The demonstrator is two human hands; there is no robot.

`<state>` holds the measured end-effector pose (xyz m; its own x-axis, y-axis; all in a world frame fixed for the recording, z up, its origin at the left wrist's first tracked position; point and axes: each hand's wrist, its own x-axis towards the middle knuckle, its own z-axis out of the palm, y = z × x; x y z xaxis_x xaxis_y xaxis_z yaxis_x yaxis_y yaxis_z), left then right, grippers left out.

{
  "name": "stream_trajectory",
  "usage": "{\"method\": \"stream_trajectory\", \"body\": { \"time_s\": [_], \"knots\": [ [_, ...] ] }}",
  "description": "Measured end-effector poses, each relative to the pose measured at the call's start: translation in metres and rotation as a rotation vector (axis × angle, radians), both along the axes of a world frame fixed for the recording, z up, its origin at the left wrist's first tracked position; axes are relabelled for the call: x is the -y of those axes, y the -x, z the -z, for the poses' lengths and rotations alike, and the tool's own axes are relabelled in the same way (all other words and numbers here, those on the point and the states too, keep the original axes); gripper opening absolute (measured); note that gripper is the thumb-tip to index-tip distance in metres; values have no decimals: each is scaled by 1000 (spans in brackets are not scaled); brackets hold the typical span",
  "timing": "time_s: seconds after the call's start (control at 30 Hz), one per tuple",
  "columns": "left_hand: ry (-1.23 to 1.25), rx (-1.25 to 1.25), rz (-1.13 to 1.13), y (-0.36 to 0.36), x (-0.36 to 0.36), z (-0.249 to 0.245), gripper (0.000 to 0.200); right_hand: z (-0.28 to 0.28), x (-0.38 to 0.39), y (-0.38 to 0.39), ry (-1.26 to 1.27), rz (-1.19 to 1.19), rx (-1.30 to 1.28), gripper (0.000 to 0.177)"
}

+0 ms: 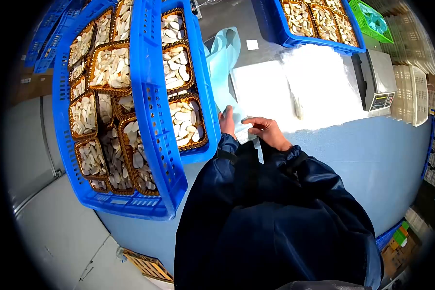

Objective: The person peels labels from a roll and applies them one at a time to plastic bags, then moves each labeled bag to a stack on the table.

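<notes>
A long, light blue-green strip of thin, flexible material curves over the grey table toward my body. Its near end lies between my hands. My left hand is closed on the strip's left side, thumb pointing up. From the right, my right hand pinches the strip's edge between thumb and curled fingers. Just beyond my right hand lies a stack of white, shiny sheets or bags. Close to my left hand stands a blue crate holding brown baskets of pale sliced pieces, possibly mushrooms.
A taller blue crate with similar baskets is at left. Another blue crate stands at the back, beside a green basket. A scale and stacked cream-coloured baskets are at right. A wooden pallet lies on the floor.
</notes>
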<state>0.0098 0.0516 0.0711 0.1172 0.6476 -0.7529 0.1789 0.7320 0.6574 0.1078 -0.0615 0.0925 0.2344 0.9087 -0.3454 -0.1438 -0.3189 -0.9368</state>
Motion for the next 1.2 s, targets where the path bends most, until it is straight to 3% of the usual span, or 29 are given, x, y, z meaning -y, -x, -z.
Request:
{"method": "stream_trajectory", "body": {
  "time_s": [0.03, 0.07, 0.13, 0.23, 0.27, 0.33, 0.4, 0.5, 0.53, 0.6, 0.63, 0.67, 0.7, 0.8, 0.93, 1.0, 1.07, 1.2],
  "knots": [
    [-42, 117, 17, 3, -4, 5, 82, 4, -1, 3, -61, 115, -7, 28],
    [-91, 90, 10, 4, -5, 10, 56, 7, -1, 4, -60, 112, -8, 28],
    [135, 102, 123, 11, -5, 4, 46, 11, -2, 4, 26, 183, -14, 27],
    [16, 116, 98, 17, 3, 33, 36, 7, -6, 3, 3, 164, 143, 22],
    [17, 118, 99, 18, 2, 34, 36, 4, -6, 1, 11, 128, 258, 20],
    [51, 208, 160, 20, -1, 37, 28, 2, -6, 4, -9, 160, 263, 18],
    [50, 137, 195, 20, 0, 46, 27, 0, -4, 7, -25, 254, 282, 17],
    [63, 189, -59, 18, 3, 25, 37, 5, -2, 4, -191, 343, 390, 15],
    [103, 191, -75, 21, -1, 23, 41, 13, -1, 1, -127, 469, 48, 12],
    [-194, 95, 95, 38, -6, 58, 43, 13, -5, -31, 85, 592, -103, 13],
    [-258, 98, 45, 29, -4, 34, 42, 16, -7, -48, 121, 538, 26, 14],
    [-120, 251, 52, 25, -7, 21, 39, 16, -13, -62, 155, 482, 156, 14],
    [-103, 225, 69, 20, -5, 26, 36, 15, -18, -71, 187, 424, 305, 13],
    [-164, 317, 162, 3, 4, 38, 40, 36, -26, -84, 189, 367, 390, 14],
    [-85, 246, 65, -10, 17, 49, 37, 38, -31, -81, 196, 351, 431, 16],
    [-158, 120, 141, -8, 18, 59, 38, 29, -35, -78, 284, 321, 576, 18],
    [-120, 132, 88, -11, 16, 48, 38, 31, -37, -74, 263, 345, 580, 19],
    [-103, 124, 76, -15, 18, 45, 39, 35, -34, -62, 228, 338, 858, 22]
  ]
}}
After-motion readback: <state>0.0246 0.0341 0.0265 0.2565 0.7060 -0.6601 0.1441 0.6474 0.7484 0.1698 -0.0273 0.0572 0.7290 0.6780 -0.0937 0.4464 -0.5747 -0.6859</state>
